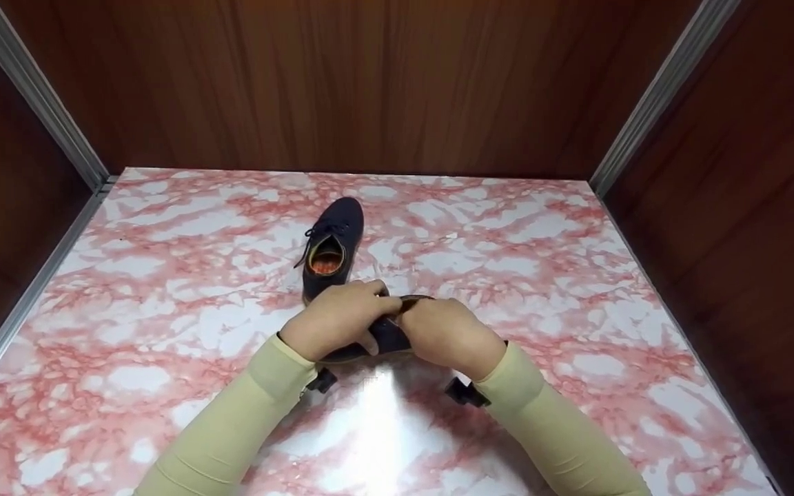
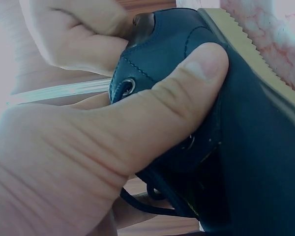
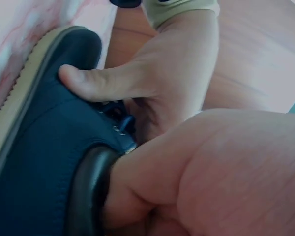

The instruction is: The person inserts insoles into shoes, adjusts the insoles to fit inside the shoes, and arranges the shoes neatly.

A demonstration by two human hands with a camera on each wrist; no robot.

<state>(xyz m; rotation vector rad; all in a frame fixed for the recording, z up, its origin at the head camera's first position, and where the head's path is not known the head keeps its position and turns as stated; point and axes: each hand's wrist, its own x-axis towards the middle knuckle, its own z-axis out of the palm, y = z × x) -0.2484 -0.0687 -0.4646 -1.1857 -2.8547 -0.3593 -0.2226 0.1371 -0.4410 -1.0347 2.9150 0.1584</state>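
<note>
Two dark navy lace-up shoes are in the head view. My left hand point(image 1: 335, 317) grips the nearer shoe point(image 1: 390, 337) across its lacing, with the thumb point(image 2: 187, 93) pressed along the side of the upper. At the heel end, my right hand point(image 1: 449, 334) has its fingers curled into the shoe's opening, beside the dark padded collar point(image 3: 91, 191). Its fingertips are hidden inside. Loose lace point(image 2: 157, 209) hangs below the eyelets in the left wrist view. The second shoe point(image 1: 343, 220) lies just beyond my left hand, toe pointing away, with an orange insole point(image 1: 326, 263).
The tabletop point(image 1: 542, 262) has a red and white marbled surface. Brown wood-grain panels point(image 1: 369, 83) enclose it at the back and both sides, with metal strips point(image 1: 59, 110) at the corners. Small black devices point(image 1: 466, 393) are strapped at both wrists.
</note>
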